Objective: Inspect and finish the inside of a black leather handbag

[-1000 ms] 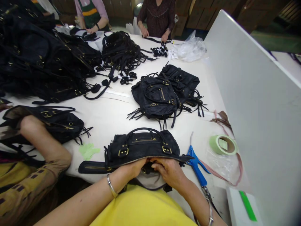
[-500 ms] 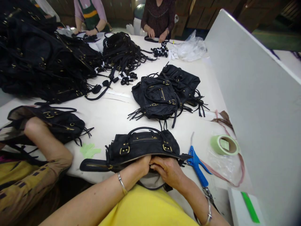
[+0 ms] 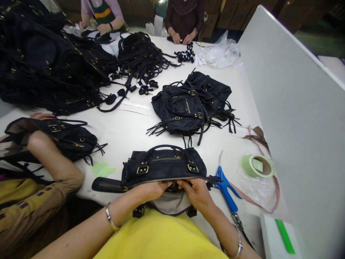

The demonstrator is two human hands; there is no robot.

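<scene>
1. The black leather handbag with gold buckles (image 3: pixel 167 166) lies near centre, its metal-toothed zip (image 3: pixel 161 180) open, not yet closed.
2. Left hand (image 3: pixel 155 190) and right hand (image 3: pixel 198 194), slightly apart, touch its mouth; I cannot tell their grip.

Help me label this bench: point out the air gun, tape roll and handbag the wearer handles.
Air gun (image 3: pixel 229 196), head view: blue handle.
Tape roll (image 3: pixel 247 166), head view: green outer side.
Handbag (image 3: pixel 168 168), head view: black outer panel.
</scene>
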